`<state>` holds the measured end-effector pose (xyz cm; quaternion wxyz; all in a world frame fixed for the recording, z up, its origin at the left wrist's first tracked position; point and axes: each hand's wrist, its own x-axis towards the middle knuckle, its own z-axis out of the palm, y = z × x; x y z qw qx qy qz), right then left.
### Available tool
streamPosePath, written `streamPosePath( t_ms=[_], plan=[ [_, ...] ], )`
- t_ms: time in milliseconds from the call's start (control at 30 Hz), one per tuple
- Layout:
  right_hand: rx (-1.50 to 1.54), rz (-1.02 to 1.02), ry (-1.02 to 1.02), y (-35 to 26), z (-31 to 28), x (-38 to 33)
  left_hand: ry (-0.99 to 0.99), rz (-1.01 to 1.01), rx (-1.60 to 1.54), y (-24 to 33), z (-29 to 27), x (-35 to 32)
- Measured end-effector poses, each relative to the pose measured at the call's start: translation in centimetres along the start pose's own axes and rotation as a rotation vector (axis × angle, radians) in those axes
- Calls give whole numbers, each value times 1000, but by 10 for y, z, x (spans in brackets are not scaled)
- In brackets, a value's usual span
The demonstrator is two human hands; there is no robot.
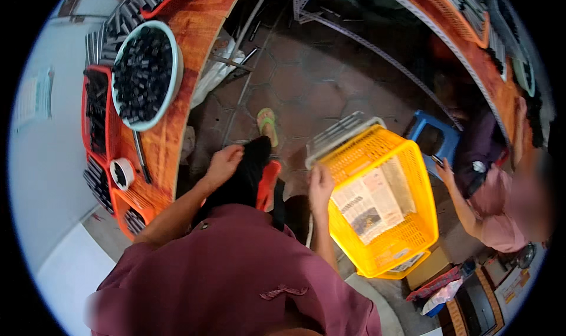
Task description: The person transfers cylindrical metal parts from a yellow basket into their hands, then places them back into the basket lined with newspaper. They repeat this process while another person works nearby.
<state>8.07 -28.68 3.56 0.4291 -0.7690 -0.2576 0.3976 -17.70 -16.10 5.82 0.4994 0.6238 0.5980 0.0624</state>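
A yellow plastic crate (425,215) is tilted at my right side, its open top showing and sheets of newspaper (368,203) lying inside. My right hand (320,187) grips its near left rim; part of the fingers is hidden. Just beyond that hand, a grey plastic crate (345,134) sits against the yellow one's far side. In front of my body, by my dark trouser leg (254,159), my left hand (224,164) has its fingers curled in, with nothing visible in them.
On the orange-brown table (187,53) at left stand a pale bowl (178,71) of short black pieces, a small white tub (122,174) and red baskets (97,112). A blue stool (435,137) and a seated co-worker (495,209) are at right. Metal frame bars (377,53) cross ahead.
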Motion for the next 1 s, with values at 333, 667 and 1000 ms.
streamPosePath(
  t_ms=[333, 667, 1000],
  plan=[
    [534, 623, 292, 121, 94, 177, -186, -17, 243, -48, 79, 209],
    [253, 704, -21, 217, 171, 348, 129, -166, 401, -164, 76, 449],
    [-44, 470, -301, 301, 214, 457, 258, -270, 727, -312, 66, 641]
  ],
)
